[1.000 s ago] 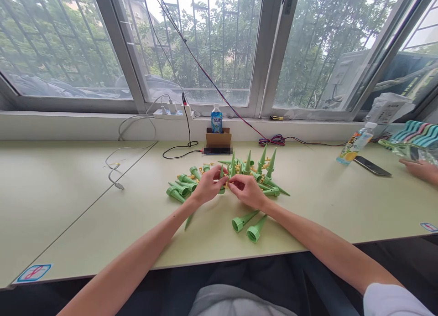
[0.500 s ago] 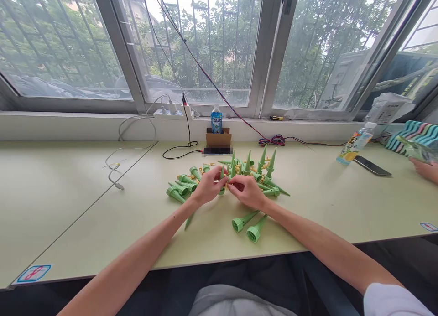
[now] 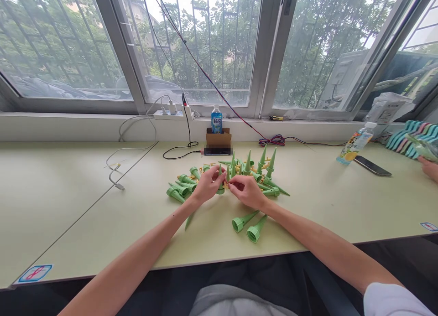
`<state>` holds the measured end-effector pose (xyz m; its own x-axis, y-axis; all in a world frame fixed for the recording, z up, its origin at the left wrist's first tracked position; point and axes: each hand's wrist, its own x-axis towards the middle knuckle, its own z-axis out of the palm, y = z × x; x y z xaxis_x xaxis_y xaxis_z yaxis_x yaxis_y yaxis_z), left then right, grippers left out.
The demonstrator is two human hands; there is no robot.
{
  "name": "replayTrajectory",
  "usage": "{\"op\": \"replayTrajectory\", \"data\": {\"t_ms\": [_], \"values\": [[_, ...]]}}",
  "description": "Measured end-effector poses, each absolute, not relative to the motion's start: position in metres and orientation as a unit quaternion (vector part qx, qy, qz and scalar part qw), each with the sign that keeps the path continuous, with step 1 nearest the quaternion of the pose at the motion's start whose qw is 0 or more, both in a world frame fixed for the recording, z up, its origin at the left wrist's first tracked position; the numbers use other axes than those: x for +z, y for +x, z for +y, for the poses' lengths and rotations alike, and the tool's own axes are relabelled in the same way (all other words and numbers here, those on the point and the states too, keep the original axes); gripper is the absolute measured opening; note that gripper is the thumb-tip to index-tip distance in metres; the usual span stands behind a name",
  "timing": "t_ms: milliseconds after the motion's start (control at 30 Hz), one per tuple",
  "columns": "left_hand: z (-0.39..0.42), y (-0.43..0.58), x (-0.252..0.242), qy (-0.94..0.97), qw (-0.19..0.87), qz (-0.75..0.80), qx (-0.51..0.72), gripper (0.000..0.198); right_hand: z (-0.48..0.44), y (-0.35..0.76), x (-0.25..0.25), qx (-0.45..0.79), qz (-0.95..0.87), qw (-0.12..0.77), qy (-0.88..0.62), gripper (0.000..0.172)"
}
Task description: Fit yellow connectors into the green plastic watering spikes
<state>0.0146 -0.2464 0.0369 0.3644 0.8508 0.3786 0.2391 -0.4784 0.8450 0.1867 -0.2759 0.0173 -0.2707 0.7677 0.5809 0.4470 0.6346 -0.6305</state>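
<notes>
My left hand [image 3: 208, 187] is closed around a green plant watering spike [image 3: 221, 184], held upright with its tip up and its threaded cap end down. Close beside it, my right hand [image 3: 247, 191] pinches a small yellow valve [image 3: 226, 185] at the spike's side; whether it sits in the spike's hole I cannot tell. Several spikes with yellow valves stand upright behind my hands, such as one green spike [image 3: 271, 164]. Loose spikes lie to the left, including a threaded one [image 3: 175, 194]. Two more, one of them a wide-mouthed spike [image 3: 255, 231], lie in front of my right hand.
A cardboard box [image 3: 219, 137] with a blue-labelled bottle [image 3: 216, 119] stands at the back by a dark device. A white cable [image 3: 118, 183] lies on the left. At right are a juice bottle [image 3: 356, 145], a phone [image 3: 372, 166] and another person's hand [image 3: 428, 168].
My left hand has shifted slightly and the spike in it now shows more fully, a little to the left. My right hand stays nearly in place. The other person's hand moved a bit right.
</notes>
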Motion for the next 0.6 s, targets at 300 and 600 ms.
{"op": "replayTrajectory", "data": {"t_ms": [300, 600], "values": [[-0.2435, 0.0138, 0.0357, 0.708, 0.368, 0.386, 0.464, 0.026, -0.2753, 0.1869, 0.0150, 0.180, -0.773, 0.461, -0.396, 0.014], [-0.2454, 0.0143, 0.0374, 0.714, 0.356, 0.389, 0.461, 0.026, -0.2752, 0.1872, 0.0156, 0.184, -0.778, 0.459, -0.389, 0.017]]}}
